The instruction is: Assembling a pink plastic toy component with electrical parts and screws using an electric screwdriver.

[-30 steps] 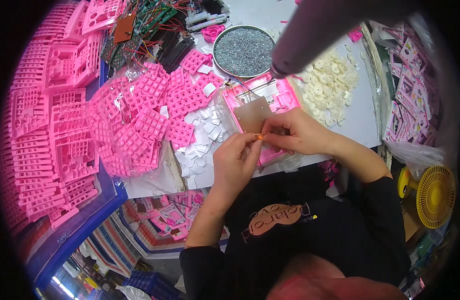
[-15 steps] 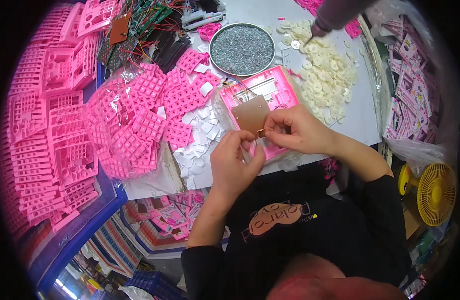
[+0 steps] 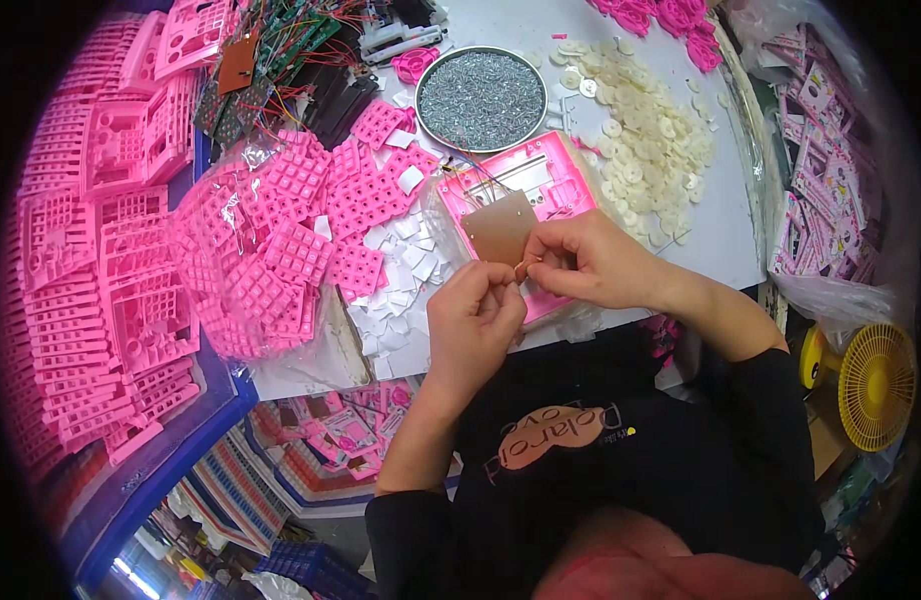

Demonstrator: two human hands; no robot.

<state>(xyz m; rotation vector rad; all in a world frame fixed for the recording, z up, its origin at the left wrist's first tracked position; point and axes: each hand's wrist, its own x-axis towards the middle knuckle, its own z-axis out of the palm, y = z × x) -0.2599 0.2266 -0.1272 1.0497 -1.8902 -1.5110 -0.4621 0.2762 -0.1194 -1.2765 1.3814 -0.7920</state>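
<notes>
My right hand (image 3: 599,262) is closed in a pinch on a small copper-coloured piece (image 3: 522,270), mostly covered by the fingertips. Close beside it, my left hand (image 3: 473,315) is also pinched shut, its fingertips almost touching the piece; whatever they hold is hidden. Both hands are over the near edge of an open pink plastic housing (image 3: 584,190). A brown circuit board (image 3: 501,228) lies across the housing, with thin coloured wires (image 3: 486,172) running from its far side.
Behind the housing stands a round tin (image 3: 418,100) full of small screws. Cream plastic discs (image 3: 656,165) are heaped to the right. Leftward lie white paper pieces (image 3: 396,265), pink keypads (image 3: 299,250) and stacked pink housings (image 3: 111,270). A yellow fan (image 3: 876,385) stands at right.
My left thumb and fingers have drawn together and now cover more of what is between them. The dark purple tool hanging over the cream discs has gone from view.
</notes>
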